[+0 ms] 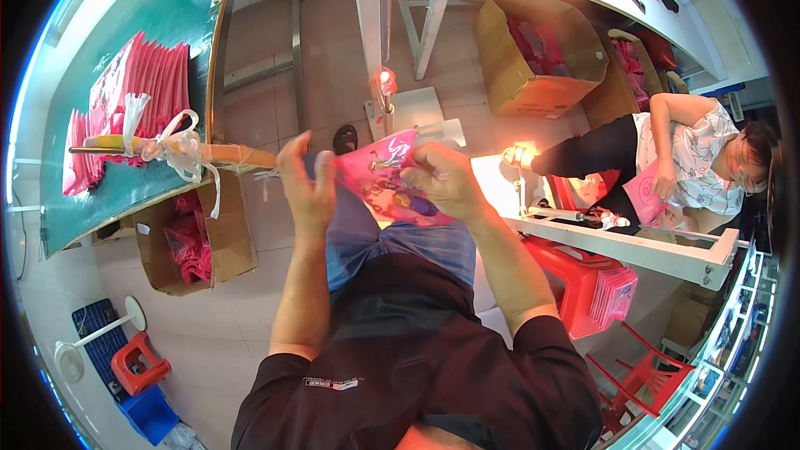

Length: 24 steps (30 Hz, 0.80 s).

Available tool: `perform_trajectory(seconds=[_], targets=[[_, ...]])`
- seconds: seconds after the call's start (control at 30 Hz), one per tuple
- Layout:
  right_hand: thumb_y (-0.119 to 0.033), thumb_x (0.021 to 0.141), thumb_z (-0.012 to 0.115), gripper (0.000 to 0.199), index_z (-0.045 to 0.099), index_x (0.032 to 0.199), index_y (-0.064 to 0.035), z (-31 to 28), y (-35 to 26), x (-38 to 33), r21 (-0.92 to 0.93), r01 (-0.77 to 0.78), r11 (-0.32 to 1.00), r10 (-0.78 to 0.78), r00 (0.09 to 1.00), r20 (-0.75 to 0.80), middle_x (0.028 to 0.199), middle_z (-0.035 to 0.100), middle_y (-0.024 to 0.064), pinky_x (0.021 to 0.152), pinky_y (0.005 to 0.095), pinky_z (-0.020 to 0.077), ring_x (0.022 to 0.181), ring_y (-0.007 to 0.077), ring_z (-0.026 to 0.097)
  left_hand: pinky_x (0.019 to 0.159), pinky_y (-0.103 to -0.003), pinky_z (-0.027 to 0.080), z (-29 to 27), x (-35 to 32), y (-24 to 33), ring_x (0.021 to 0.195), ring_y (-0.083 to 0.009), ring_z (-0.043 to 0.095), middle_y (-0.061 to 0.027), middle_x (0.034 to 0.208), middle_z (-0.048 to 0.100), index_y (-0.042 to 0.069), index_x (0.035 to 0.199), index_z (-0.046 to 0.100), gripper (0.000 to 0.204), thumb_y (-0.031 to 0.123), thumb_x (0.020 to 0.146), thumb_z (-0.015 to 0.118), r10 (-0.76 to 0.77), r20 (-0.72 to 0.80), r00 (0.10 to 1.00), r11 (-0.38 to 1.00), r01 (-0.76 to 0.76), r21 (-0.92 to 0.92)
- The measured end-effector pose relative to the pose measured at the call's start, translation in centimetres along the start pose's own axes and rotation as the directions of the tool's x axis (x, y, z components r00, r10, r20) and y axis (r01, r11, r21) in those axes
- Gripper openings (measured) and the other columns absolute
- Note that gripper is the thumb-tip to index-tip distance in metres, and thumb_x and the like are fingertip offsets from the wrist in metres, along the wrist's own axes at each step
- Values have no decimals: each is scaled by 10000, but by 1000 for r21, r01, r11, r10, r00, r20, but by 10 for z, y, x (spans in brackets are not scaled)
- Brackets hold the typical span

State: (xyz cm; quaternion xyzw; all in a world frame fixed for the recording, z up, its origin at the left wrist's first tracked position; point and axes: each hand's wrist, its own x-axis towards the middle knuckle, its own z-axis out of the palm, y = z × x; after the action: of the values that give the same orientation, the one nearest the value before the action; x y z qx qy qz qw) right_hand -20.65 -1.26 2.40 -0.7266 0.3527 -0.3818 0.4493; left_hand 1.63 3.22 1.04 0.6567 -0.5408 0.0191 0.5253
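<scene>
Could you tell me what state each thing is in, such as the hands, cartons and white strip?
Right hand: closed, fingers pinching the pink printed piece
Pink printed piece: held above the lap
Left hand: open; contact with the piece unclear
White strip: knotted, loops showing
Upper-right carton: open, pink items inside
Lower-left carton: open, pink items inside

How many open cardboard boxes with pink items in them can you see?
3: one box by the green table, a large box upper right, another box beside it. Others may be hidden.
</scene>
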Motion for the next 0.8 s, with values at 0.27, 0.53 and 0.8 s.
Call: perform_trajectory(seconds=[0.27,0.53,0.8], targets=[[-222,871,726,269,635,1033,-27,-16,-29,10,-24,51,998,-47,985,169,896,625,76,699,322,496,780,180,615,728,-222,502,-11,37,31,813,-85,614,-47,930,668,-10,1030,639,138,9,895,657,-72,682,727,639,559,-528],[-226,906,670,203,636,919,-26,-22,-30,8,-286,-12,958,24,999,38,799,661,143,629,324,494,719,282,648,645,-231,522,-8,20,26,716,-98,618,-68,859,680,-21,998,664,118,75,933,641,-209,480,852,551,508,-662],[-265,918,666,248,655,962,-21,-27,-38,21,-75,38,996,-26,989,146,785,661,125,616,321,503,682,206,654,639,-194,471,-4,12,14,697,-50,547,7,806,615,1,991,618,170,169,980,597,-306,404,862,469,506,-724]])
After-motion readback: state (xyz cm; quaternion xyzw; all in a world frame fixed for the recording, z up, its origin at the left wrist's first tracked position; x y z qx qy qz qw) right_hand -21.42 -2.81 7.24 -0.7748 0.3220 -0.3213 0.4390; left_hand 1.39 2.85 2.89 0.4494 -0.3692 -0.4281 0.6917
